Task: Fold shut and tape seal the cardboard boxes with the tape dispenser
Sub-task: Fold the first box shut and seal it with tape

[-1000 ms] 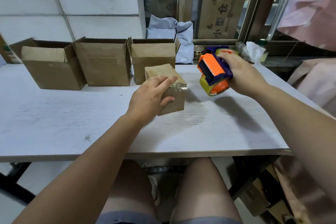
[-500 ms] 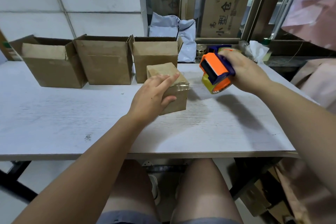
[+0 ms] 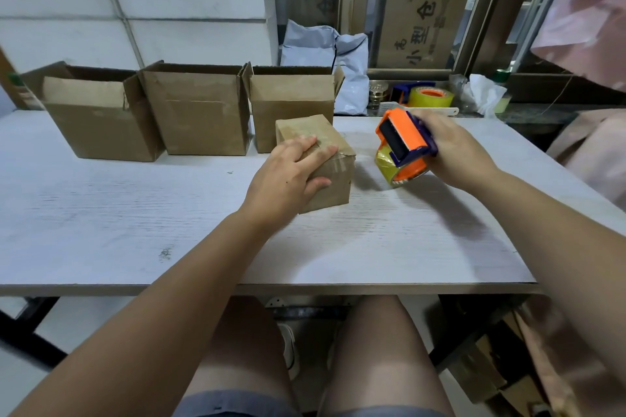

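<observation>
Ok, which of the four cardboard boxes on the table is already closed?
The small box under the left hand: its flaps lie flat, taped over. The left box, middle box and right box behind it stand open-topped.

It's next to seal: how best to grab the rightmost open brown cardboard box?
Probably pinch the front wall of the rightmost open brown cardboard box from above, through its open top. The middle open cardboard box crowds its left side; the small taped cardboard box stands in front.

Sealed box [image 3: 316, 159] on table [image 3: 101, 213]; three open boxes [image 3: 200, 112] behind-left; tape dispenser [image 3: 403, 149] just right; spare tape roll [image 3: 429, 97] behind-right.
</observation>
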`<state>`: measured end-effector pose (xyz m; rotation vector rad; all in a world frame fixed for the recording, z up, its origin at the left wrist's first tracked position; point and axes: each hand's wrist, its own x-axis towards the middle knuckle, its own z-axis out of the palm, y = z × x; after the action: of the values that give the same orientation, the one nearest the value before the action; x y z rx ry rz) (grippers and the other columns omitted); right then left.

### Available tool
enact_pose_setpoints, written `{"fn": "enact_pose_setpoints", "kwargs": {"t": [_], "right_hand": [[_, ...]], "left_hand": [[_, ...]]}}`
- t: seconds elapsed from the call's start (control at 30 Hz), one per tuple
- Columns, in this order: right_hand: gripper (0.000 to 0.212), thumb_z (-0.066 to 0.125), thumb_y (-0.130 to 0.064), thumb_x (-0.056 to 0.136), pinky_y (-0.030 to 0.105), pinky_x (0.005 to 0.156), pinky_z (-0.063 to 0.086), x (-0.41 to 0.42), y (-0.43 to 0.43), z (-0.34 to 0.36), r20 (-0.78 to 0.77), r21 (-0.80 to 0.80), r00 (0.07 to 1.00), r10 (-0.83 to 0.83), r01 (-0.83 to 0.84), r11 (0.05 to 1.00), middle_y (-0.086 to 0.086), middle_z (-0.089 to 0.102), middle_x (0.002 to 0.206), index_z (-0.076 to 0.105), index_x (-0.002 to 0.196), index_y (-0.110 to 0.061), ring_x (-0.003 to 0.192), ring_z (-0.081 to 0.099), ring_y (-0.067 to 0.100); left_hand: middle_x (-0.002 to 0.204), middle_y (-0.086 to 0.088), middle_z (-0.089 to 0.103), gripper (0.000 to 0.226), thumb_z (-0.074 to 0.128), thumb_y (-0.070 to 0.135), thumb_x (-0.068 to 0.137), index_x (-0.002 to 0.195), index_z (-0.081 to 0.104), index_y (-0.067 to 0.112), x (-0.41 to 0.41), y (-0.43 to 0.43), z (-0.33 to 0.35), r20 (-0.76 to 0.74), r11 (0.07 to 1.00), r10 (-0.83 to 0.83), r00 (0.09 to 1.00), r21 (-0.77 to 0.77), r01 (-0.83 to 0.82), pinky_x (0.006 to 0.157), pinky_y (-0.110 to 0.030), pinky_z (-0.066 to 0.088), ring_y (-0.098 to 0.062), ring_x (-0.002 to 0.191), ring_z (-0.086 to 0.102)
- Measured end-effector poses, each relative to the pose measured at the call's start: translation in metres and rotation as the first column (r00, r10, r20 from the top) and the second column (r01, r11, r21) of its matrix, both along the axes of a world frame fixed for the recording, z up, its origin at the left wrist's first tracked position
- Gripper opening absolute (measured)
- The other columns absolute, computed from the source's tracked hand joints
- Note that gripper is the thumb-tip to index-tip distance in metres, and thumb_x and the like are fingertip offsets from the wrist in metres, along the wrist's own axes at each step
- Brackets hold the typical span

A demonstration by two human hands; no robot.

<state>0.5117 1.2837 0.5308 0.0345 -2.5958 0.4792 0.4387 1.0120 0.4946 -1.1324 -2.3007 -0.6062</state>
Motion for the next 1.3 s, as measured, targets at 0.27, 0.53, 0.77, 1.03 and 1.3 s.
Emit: {"fn": "enact_pose_setpoints", "kwargs": {"t": [0.27,0.53,0.77,1.03,1.3], "right_hand": [[0.060,0.071,-0.020,0.081,0.046,0.093,0.045,0.000,-0.003,-0.008,0.044,-0.034,0.999,-0.013,0.014,0.999,0.004,0.053,0.128,0.044,0.135,-0.024,0.115,0.051,0.025],[0.060,0.073,-0.012,0.077,0.037,0.086,0.043,0.013,-0.016,-0.002,0.002,-0.098,0.999,-0.047,0.047,0.994,0.004,0.057,0.122,0.047,0.131,-0.022,0.108,0.053,0.025],[0.062,0.074,-0.015,0.073,0.040,0.081,0.046,0.018,-0.043,-0.004,-0.001,-0.074,1.000,-0.002,0.002,0.997,-0.003,0.054,0.117,0.045,0.127,-0.026,0.099,0.049,0.017],[0.060,0.067,-0.005,0.068,0.040,0.078,0.047,0.018,-0.057,-0.006,0.069,-0.107,0.997,-0.022,0.029,0.994,-0.007,0.049,0.107,0.043,0.119,-0.025,0.095,0.050,0.024],[0.058,0.067,-0.005,0.070,0.036,0.078,0.044,0.017,-0.060,-0.014,0.042,-0.189,0.998,-0.038,0.045,0.981,-0.003,0.053,0.111,0.045,0.121,-0.022,0.095,0.049,0.021]], "left_hand": [[0.142,-0.015,0.045,0.045,0.074,0.022,0.080,0.123,0.064,0.015,0.001,0.000,0.005,0.044,0.998,-0.038,0.998,0.051,0.036,0.097,-0.041,0.042,-0.036,0.120,0.050],[0.130,-0.003,0.058,0.044,0.067,0.024,0.083,0.126,0.062,0.017,-0.009,-0.017,0.003,0.130,0.986,-0.152,0.980,0.085,0.142,0.106,-0.024,0.027,-0.025,0.125,0.046],[0.136,-0.005,0.054,0.044,0.059,0.037,0.086,0.128,0.059,0.023,-0.020,-0.054,0.012,0.007,0.994,-0.103,0.995,-0.029,0.103,0.108,-0.036,0.025,-0.029,0.131,0.037],[0.101,-0.008,0.062,0.047,0.076,0.023,0.078,0.122,0.063,0.019,-0.003,-0.052,0.003,-0.289,0.973,0.203,0.936,-0.043,-0.225,0.088,-0.039,0.029,-0.032,0.094,0.056],[0.121,-0.020,0.060,0.033,0.068,0.001,0.081,0.114,0.063,0.000,0.015,-0.040,-0.012,-0.032,0.950,0.239,0.970,0.212,-0.228,0.091,-0.042,0.048,-0.036,0.108,0.057]]}}
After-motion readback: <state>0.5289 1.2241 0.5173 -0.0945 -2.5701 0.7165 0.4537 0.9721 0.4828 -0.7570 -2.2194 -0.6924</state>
